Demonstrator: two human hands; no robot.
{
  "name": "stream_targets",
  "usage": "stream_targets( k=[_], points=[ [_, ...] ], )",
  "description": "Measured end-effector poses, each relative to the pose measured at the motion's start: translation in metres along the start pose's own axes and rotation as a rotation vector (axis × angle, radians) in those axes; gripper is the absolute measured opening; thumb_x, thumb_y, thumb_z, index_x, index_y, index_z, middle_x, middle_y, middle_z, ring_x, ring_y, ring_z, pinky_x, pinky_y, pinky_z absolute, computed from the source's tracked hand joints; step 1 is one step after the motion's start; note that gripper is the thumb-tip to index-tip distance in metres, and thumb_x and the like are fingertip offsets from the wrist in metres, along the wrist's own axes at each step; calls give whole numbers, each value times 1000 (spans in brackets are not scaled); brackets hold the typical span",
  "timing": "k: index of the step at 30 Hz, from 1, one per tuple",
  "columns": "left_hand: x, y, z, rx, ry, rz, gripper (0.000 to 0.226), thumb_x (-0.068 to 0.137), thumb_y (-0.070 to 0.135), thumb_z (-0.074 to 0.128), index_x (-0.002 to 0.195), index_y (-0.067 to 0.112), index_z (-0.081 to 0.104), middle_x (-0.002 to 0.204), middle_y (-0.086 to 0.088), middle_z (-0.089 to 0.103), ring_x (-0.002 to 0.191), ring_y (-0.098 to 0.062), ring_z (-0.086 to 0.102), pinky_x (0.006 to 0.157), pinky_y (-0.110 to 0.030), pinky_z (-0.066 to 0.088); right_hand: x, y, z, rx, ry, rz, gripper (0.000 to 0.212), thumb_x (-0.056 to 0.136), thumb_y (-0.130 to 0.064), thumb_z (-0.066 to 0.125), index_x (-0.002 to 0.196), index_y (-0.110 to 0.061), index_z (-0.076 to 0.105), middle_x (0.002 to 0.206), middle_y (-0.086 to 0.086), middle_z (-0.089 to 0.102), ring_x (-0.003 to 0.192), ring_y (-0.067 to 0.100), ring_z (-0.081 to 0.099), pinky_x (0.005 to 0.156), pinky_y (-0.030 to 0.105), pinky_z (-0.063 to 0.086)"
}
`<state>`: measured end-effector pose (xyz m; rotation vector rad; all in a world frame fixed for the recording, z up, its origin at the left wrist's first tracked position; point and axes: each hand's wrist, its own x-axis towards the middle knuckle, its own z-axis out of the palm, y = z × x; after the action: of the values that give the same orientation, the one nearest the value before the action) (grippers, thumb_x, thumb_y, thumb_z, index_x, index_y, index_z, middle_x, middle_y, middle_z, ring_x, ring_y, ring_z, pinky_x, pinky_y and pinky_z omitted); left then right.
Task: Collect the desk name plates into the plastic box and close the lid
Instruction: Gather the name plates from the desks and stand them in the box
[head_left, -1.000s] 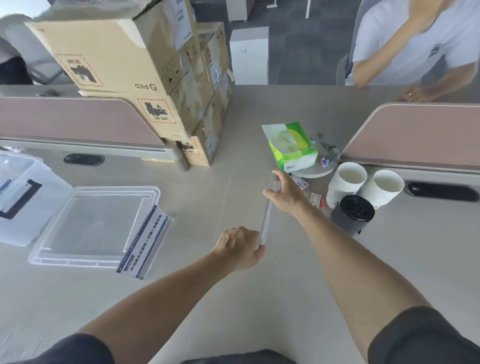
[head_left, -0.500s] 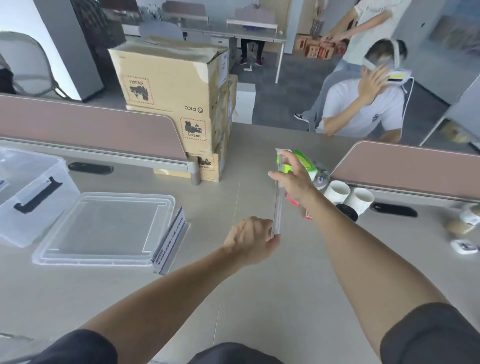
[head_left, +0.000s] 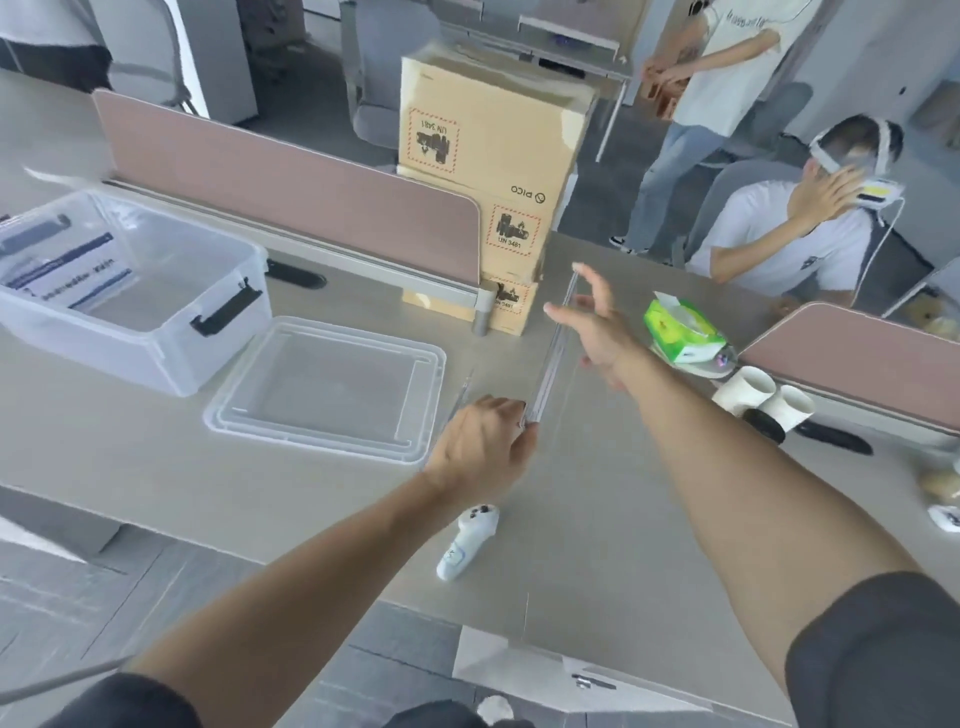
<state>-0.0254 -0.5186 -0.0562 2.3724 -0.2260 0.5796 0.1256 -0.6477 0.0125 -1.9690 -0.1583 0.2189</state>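
Above the desk, left hand (head_left: 485, 449) still grips the name plate (head_left: 551, 358); right hand (head_left: 592, 325) has spread open.

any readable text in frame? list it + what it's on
"PICO": top carton, printed upside down.
"UN 3481": hazard label on top carton, upside down.
"UN 3481": hazard label on middle carton.
Name plate in box: print blurred.
Tissue pack, controller: unreadable.

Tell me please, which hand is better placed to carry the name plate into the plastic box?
The left hand, probably. It grips the near end of the name plate, and the open plastic box is on its side. The right hand is open at the far end.
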Motion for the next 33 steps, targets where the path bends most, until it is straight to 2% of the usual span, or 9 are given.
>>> stream_targets(
  k=[5,10,16,19,21,25,29,31,33],
  points=[
    [-3,-33,-51,58,104,-57,31,86,24,51,59,13,41,53,-6,48,50,-34,44,45,-30,34,10,-36,60,106,-93,-7,71,71,-50,72,134,-53,40,130,0,50,118,17,52,76,35,42],
    [5,-54,-95,153,205,-94,35,90,26,43,61,7,46,48,-6,46,45,-35,40,42,-31,34,37,-72,110,149,-177,-79,74,80,-50,69,145,-45,34,153,-4,38,136,21,42,104,47,36],
    [8,-83,-145,296,168,-153,39,90,22,48,55,9,35,45,-2,31,42,-29,29,41,-28,25,62,-89,170,170,-352,-46,73,84,-52,58,148,-42,25,156,-5,30,129,25,41,84,50,52],
    [5,-93,-170,297,216,-207,45,89,14,56,52,10,31,45,2,26,47,-19,20,41,-25,18,73,-97,204,226,-359,-47,73,68,-62,64,131,-32,40,133,1,45,123,30,51,61,34,54],
    [1,-102,-183,303,244,-221,52,91,12,57,54,22,23,45,7,18,52,-18,21,42,-17,14,89,-101,230,267,-344,-12,67,59,-69,66,110,-31,44,114,4,47,114,37,59,62,36,51],
    [-22,-128,-207,314,279,-312,47,92,10,57,57,19,27,45,6,18,54,-19,21,43,-16,16,86,-122,288,265,-435,-75,44,69,-62,62,99,-32,50,112,5,62,97,31,64,74,42,52],
    [-44,-166,-243,333,323,-381,38,93,14,53,58,14,38,49,0,27,50,-28,26,43,-27,26,74,-145,346,222,-500,-73,55,68,-62,60,112,-29,56,112,3,64,86,29,63,71,44,55],
    [-52,-185,-267,332,341,-364,33,94,12,53,65,17,38,50,-2,30,52,-33,29,45,-29,30,69,-158,376,204,-481,-93,60,72,-57,58,122,-25,57,120,6,61,88,25,60,62,33,51],
    [-59,-207,-290,313,360,-362,31,94,10,54,68,18,40,50,2,30,51,-31,30,45,-28,29,65,-174,403,189,-463,-90,55,78,-53,56,126,-26,54,123,2,56,93,19,56,66,35,53]
  ],
)
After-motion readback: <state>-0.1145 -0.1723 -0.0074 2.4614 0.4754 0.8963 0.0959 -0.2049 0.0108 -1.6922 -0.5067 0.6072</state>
